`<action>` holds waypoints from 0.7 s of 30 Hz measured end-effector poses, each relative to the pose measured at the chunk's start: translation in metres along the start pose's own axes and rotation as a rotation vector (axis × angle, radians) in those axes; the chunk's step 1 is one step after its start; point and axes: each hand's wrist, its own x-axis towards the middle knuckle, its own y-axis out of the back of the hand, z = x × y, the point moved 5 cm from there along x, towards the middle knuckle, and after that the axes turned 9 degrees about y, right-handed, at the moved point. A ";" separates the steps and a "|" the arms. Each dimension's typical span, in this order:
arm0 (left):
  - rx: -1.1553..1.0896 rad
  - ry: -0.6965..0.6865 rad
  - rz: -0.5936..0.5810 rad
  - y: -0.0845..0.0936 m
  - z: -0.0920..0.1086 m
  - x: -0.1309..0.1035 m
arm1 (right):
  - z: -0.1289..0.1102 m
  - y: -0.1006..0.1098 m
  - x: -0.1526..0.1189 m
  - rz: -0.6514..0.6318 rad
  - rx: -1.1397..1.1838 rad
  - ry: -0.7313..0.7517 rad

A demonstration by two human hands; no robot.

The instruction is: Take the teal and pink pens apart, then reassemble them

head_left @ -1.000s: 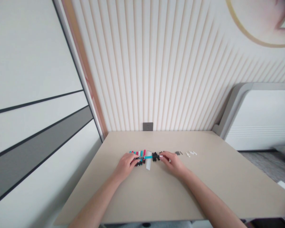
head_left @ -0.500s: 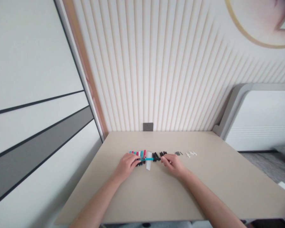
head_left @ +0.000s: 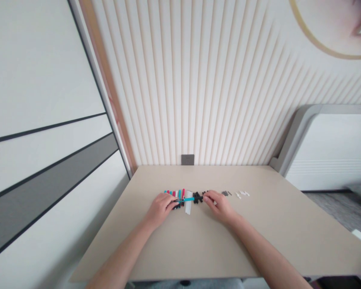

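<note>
A blue and black pen (head_left: 189, 199) is held level above the table between both hands. My left hand (head_left: 161, 206) pinches its left end, and my right hand (head_left: 218, 204) closes on the black right end. Below the pen lie thin white sticks (head_left: 188, 208). Red, blue and white pen parts with black ends (head_left: 183, 192) lie in a row beside my left hand, partly covered by it. Several black pieces (head_left: 196, 197) lie between the white sticks and my right hand, which hides some of them.
Small grey pieces (head_left: 225, 193) and small white pieces (head_left: 243, 194) lie on the beige table (head_left: 174, 253) to the right. A dark socket (head_left: 187, 159) is on the ribbed wall behind. A white cabinet stands at the left.
My right hand has shifted slightly left and covers more of the black pieces. Both hands still hold the pen, and the view has tilted very slightly.
</note>
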 end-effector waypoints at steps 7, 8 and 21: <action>0.019 -0.016 0.019 0.000 0.000 0.000 | 0.000 -0.003 -0.002 -0.115 0.057 -0.027; 0.019 -0.012 0.023 0.000 0.000 0.000 | 0.001 -0.005 -0.002 -0.131 0.075 -0.044; -0.185 0.184 0.122 0.007 -0.018 0.003 | -0.023 -0.023 -0.001 -0.275 0.122 0.110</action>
